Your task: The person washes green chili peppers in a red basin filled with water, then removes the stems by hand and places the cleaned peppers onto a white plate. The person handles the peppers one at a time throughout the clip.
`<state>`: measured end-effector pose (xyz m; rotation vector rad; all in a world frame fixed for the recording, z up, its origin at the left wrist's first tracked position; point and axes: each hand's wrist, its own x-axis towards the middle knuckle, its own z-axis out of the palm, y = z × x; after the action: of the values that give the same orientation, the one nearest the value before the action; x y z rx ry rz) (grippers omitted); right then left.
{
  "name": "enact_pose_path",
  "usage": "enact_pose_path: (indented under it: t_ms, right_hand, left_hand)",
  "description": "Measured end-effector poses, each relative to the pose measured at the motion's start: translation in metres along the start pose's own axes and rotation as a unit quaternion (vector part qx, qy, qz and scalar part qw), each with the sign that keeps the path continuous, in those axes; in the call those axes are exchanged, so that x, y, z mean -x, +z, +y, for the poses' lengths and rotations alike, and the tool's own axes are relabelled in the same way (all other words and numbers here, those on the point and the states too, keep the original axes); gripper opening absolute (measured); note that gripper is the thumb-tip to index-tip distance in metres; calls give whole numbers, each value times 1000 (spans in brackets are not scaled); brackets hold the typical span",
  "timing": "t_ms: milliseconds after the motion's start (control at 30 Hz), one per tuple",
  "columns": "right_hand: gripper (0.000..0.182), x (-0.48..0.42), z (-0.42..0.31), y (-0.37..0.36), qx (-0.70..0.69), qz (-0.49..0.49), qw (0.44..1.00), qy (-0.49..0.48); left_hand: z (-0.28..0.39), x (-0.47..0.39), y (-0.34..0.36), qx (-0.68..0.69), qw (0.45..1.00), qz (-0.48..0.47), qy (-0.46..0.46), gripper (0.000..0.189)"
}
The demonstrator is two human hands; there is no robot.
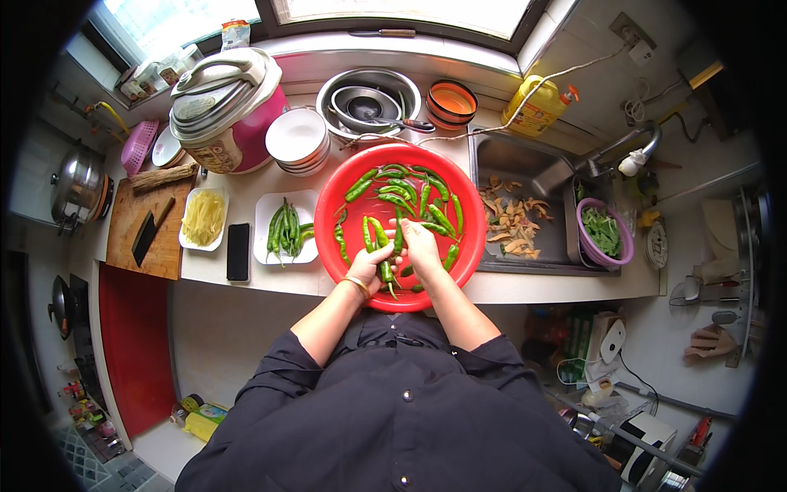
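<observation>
A red plastic basin (335,246) sits at the counter's front edge, with water and several long green chili peppers (396,192) in it. My left hand (367,267) grips a small bunch of green peppers (385,270) over the basin's near half. Close beside it, my right hand (420,243) pinches one upright green pepper (398,230) between thumb and fingers. To the left of the basin, more green peppers (284,230) lie on a white square plate (262,243).
Left of the plate are a black phone (238,252), a dish of yellow shreds (204,216) and a cleaver (146,237) on a wooden cutting board (120,246). Stacked bowls (297,136) and a steel basin (326,80) stand behind. Peelings (513,215) litter the sink (492,261) at right.
</observation>
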<state>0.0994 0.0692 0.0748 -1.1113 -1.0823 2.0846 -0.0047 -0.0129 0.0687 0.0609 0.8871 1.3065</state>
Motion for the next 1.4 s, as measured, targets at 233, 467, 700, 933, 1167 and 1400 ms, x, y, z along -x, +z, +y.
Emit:
enact_pose_path:
  t_ms: [233,467,700,933,1167,1400]
  right_hand:
    - [17,7,9,-1,9,27,999,-44]
    - [8,-11,34,-24,122,160,966,-161]
    - [27,-14,41,-31,434,155,886,-57]
    - [34,-30,61,-32,228,117,965,-57]
    - [30,-30,43,-40,243,80,965,-61]
    - [23,-25,44,-37,320,126,936,-71]
  left_hand:
    - [-12,-11,-4,-97,991,44,80,22]
    - [-27,-23,-10,-229,957,116,135,20]
    - [-23,-21,1,-254,951,174,-30,11]
    - [-17,-21,-3,-194,969,126,-83,8]
    - [-12,-18,-2,-134,981,120,-66,21]
    - [-18,-29,-11,-62,984,161,-37,29]
